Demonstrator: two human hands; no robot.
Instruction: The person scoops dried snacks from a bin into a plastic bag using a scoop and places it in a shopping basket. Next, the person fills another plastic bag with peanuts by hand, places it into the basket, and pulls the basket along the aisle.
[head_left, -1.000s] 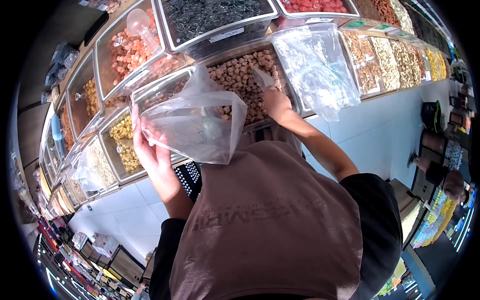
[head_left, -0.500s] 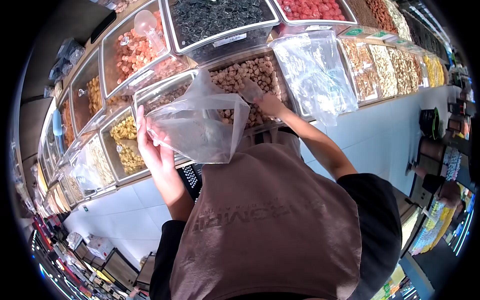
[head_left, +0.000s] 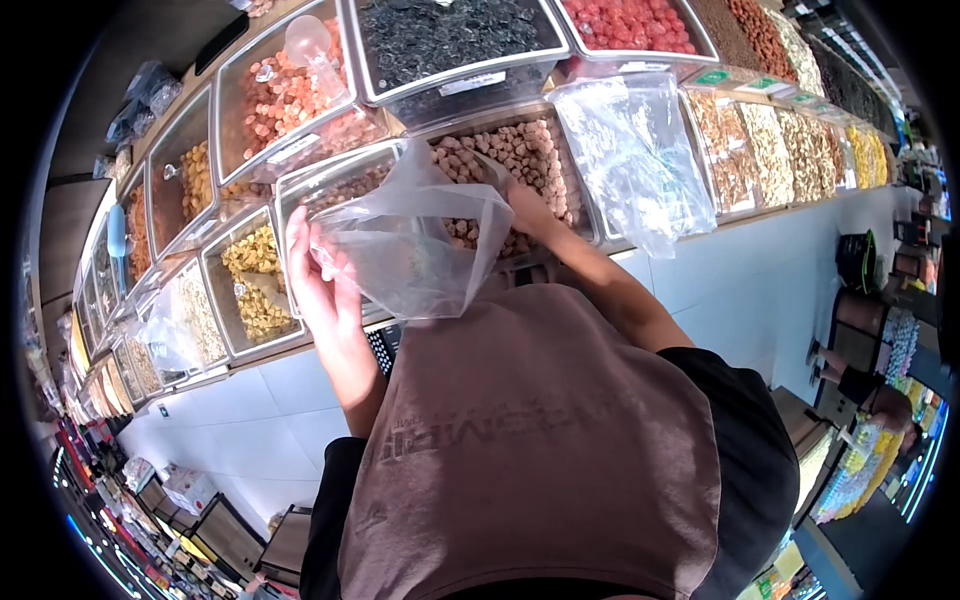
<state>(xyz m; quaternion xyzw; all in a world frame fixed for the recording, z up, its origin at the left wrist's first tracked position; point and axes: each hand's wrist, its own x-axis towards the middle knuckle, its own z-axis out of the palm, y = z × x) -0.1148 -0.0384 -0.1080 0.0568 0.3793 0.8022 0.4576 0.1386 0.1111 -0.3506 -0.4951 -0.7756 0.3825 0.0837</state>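
Note:
My left hand (head_left: 328, 285) grips the side of a clear plastic bag (head_left: 425, 255), which hangs with its mouth spread wide. My right hand (head_left: 530, 212) is closed on the handle of a clear scoop (head_left: 493, 174). That scoop sits among brownish-pink dried fruits (head_left: 540, 150) in an open bin, just right of the bag's mouth. The bag covers the bin's left part. I cannot tell how much the scoop carries.
Left of the bag is a bin of yellow dried pieces (head_left: 252, 270). Behind are bins of orange pieces (head_left: 270, 110), dark pieces (head_left: 445, 40) and red fruits (head_left: 630, 25). Crumpled clear plastic (head_left: 640, 150) lies to the right. Another person (head_left: 870, 395) is at far right.
My right hand has moved left and the scoop has shifted toward the bag's mouth. My left hand keeps its hold on the bag, which has moved slightly right in view.

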